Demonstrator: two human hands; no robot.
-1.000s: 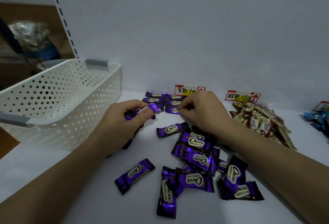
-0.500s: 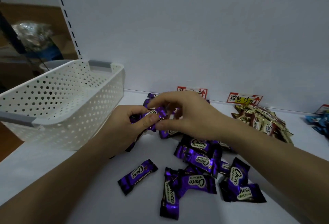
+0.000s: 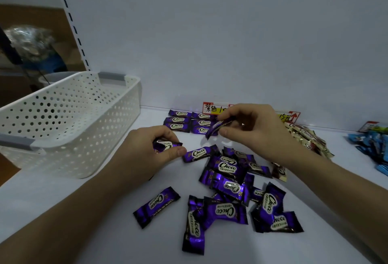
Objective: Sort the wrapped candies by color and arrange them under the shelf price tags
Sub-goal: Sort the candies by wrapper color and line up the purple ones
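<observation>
Blue candies (image 3: 374, 147) half off-frame

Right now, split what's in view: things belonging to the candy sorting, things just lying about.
Job: right hand with purple candy, left hand with second candy, loose purple pile, purple rows, purple price tag, brown-gold pile, blue candies.
Lying about: white perforated basket, blurred bag.

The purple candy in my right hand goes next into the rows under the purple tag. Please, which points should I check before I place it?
1. Right hand pinches the purple candy between thumb and fingers: ok.
2. Its colour matches the purple tag: ok.
3. Neat rows lie straight under the tag: ok.
4. Free spot right of the rows: cannot tell, the hand hides it.
5. Left hand holds the next candy ready: ok.
6. Loose pile is purple only: not ok, a brown candy lies at its right edge.
</observation>
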